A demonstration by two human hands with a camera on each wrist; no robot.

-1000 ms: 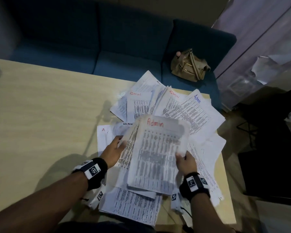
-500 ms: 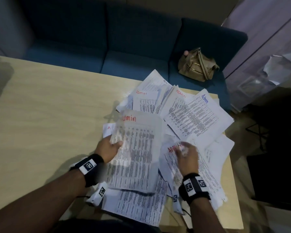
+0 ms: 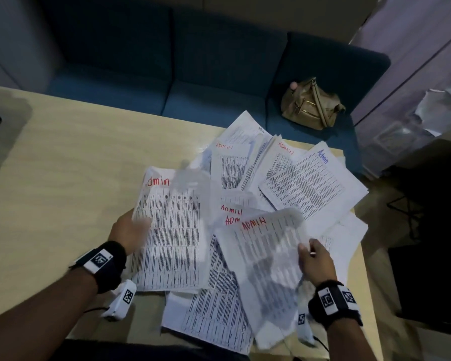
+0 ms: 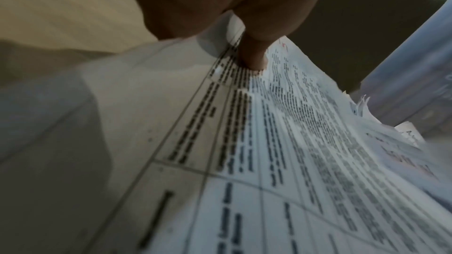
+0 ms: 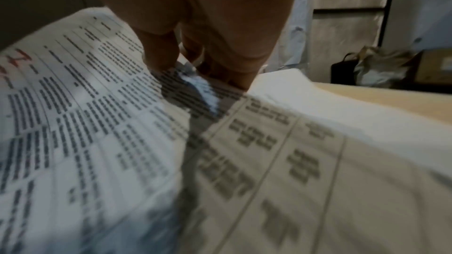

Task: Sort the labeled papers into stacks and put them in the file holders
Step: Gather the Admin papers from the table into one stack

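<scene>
The left hand (image 3: 129, 231) grips the near-left edge of a printed sheet (image 3: 172, 230) headed "Admin" in red, which lies on the wooden table (image 3: 63, 178). The right hand (image 3: 315, 259) holds another sheet (image 3: 266, 269), blurred, marked "ADMIN" in red, just left of its fingers. Beyond both hands a loose heap of labeled papers (image 3: 297, 183) spreads over the table's far corner. Past the heap, a tan handbag (image 3: 311, 105) sits on a blue sofa (image 3: 193, 74).

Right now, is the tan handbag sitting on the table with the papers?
No, the tan handbag sits on the blue sofa beyond the table, apart from the papers.
</scene>
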